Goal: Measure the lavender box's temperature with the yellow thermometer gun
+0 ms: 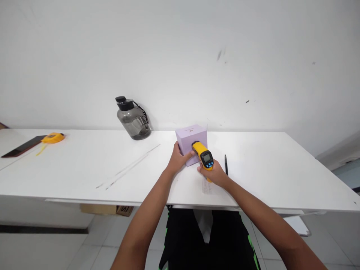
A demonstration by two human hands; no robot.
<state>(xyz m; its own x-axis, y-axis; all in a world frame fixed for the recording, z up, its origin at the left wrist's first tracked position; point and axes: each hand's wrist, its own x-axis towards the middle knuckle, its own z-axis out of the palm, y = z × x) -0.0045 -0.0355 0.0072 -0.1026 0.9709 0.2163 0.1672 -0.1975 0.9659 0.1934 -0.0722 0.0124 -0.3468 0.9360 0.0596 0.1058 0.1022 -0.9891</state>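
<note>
A lilac box (191, 135) stands on the white table (261, 165). My left hand (179, 158) grips its left side, thumb across the near face and fingers round the side edge. In my right hand (216, 173) is a yellow and black infrared thermometer (203, 153), its handle wrapped by the fingers. Its nose points at the near face of the box, very close; whether the two touch I cannot tell. The small grey screen and blue buttons face me. Just right of my right hand lies a black pen (226, 165). Faint writing marks the surface below the thermometer.
A grey see-through water bottle (134, 122) with a black lid stands left of the box, near the wall. Farther left are a yellow tape measure (53, 138) and a dark flat strip (24, 147). A cardboard box (98, 209) shows beneath the table's front edge.
</note>
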